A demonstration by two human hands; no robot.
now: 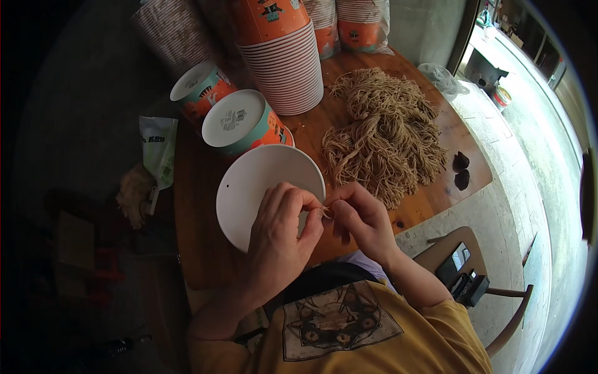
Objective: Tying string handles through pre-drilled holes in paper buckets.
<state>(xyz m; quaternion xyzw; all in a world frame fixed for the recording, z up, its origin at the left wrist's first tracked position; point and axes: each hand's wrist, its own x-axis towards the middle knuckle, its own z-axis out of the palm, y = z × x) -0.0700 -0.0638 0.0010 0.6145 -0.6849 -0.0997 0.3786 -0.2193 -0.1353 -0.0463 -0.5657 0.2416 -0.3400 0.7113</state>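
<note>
Near white bowl (242, 187), left hand (280, 218) and right hand (366, 218) pinch thin strand (324, 212), mostly hidden

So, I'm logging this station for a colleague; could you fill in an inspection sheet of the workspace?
Surface: brown wooden table, rounded edge.
Job's things: white bowl under the left hand; heap of tan strands beyond the right hand.
Clutter: tall stack of tubs, two separate tubs with white faces up, two small dark pieces near the right edge.
Hands: left hand and right hand meet at the fingertips, pinching a thin pale strand.
Cables: nothing seen for certain; the left side is dark.
Surroundings: chair at right holding a phone-like device; bright doorway beyond.
</note>
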